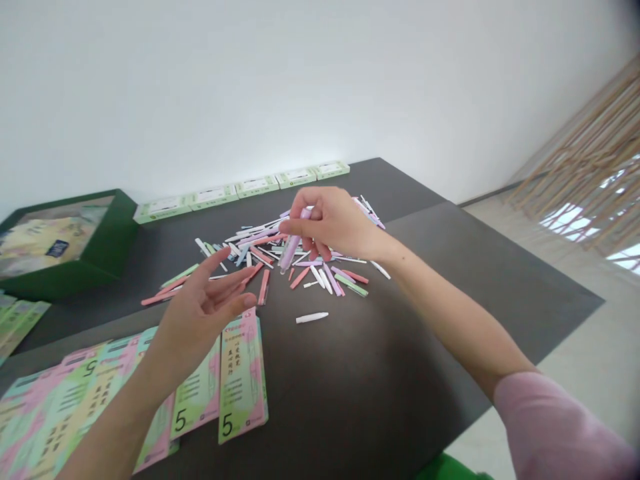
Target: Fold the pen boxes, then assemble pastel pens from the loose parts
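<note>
My right hand pinches a light-purple pen part with a clear end, tilted down to the left. It hangs over a loose pile of pen parts in white, purple, coral, green and blue. Lower left, my left hand is open with its fingers spread, and no object shows in it. Beneath its fingertips lie coral pen pieces, one a short coral piece. A white pen barrel lies apart, nearer to me.
Printed cardboard packs marked 5 overlap along the near left. A dark green box holding packaged items stands at the left. Several flat light-green boxes line the wall. The dark table's edge runs along the right.
</note>
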Tool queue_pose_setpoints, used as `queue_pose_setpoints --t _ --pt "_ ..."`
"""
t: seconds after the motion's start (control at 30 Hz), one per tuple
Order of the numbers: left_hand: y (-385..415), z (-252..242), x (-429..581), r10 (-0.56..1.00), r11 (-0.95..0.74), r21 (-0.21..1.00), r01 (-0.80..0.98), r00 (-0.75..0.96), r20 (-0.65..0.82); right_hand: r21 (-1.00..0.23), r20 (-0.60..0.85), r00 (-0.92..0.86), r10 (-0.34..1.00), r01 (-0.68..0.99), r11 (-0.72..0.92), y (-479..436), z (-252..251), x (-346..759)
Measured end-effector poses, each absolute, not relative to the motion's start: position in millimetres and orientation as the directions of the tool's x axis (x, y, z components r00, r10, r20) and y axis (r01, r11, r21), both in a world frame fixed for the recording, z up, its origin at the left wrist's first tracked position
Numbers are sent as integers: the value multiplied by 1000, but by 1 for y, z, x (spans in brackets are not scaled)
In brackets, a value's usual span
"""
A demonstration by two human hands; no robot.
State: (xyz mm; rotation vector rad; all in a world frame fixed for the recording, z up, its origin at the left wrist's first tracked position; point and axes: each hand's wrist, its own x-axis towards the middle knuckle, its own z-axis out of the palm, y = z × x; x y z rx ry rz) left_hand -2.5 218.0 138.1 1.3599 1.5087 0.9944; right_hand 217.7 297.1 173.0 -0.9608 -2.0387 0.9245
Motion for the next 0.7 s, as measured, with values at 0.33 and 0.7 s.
queue_pose_setpoints --t 0.33,0.7 --pt "214 145 -5 999 31 925 380 -52 -12 -888 237 -556 797 209 410 284 195 227" --pt "215 187 3 979 -184 679 711 72 190 -790 282 -583 762 310 529 271 224 219"
